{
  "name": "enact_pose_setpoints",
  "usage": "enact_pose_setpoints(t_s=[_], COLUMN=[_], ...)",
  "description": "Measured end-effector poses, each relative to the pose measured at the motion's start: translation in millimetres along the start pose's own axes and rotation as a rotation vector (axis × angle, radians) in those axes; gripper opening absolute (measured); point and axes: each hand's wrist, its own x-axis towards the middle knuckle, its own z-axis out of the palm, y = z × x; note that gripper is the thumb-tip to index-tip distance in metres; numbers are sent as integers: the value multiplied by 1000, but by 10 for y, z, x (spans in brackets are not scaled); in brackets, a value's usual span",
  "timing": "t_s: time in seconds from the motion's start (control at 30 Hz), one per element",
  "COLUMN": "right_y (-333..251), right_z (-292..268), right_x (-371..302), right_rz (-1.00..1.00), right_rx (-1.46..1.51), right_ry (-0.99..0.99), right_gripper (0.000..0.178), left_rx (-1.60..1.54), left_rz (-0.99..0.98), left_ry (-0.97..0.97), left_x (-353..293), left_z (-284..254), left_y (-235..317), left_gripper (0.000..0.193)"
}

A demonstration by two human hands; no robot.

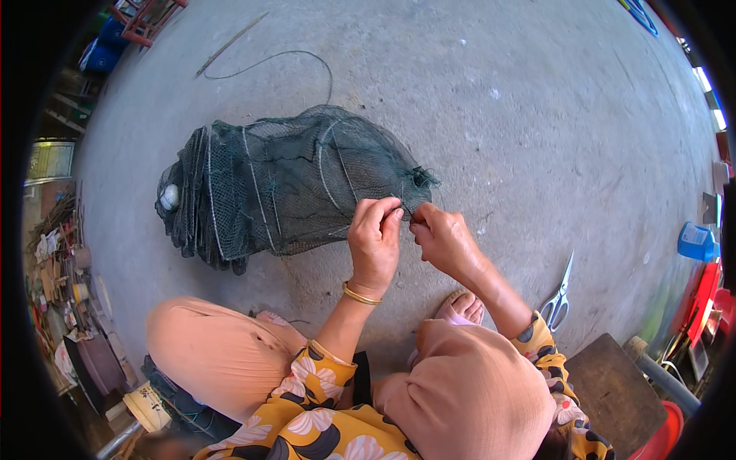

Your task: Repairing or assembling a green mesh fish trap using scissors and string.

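A dark green fishing net trap point(299, 176), its mesh stretched over pale wire hoops, lies on the floor in front of me. Its left end is bunched together with a white float-like piece point(169, 197). At the right end the mesh gathers into a dark knot point(422, 178). Just below that knot my right hand point(448, 241) is closed in a pinch on the net's edge. Close beside it my left hand point(374, 247), with a gold bangle at the wrist, pinches thumb and forefinger together at the mesh; whatever lies between those fingertips is too small to make out.
A thin cord point(299, 53) trails from the net to a stick point(234, 42). Open scissors point(558, 299) lie right of my foot, near a brown board point(613, 391). A blue container point(696, 241) and red items stand far right; clutter lines the left side.
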Motion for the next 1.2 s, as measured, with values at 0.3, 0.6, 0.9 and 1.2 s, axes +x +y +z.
enact_pose_setpoints(t_s=[0.3,0.6,0.9,1.2], right_y=[-223,-170,286,-134], right_z=[-11,-487,-703,-422], right_x=[-30,-438,313,276], right_rz=[149,212,-105,74], right_rx=[351,100,-455,578], right_ry=[130,269,33,-139], right_gripper=[23,22,32,43], left_rx=[-32,-4,8,37], left_rz=[-18,-15,30,33], left_ry=[-91,-56,-46,-33], left_x=[-39,5,16,-52], left_z=[35,-26,16,16], left_y=[61,15,68,47], left_gripper=[12,6,6,9])
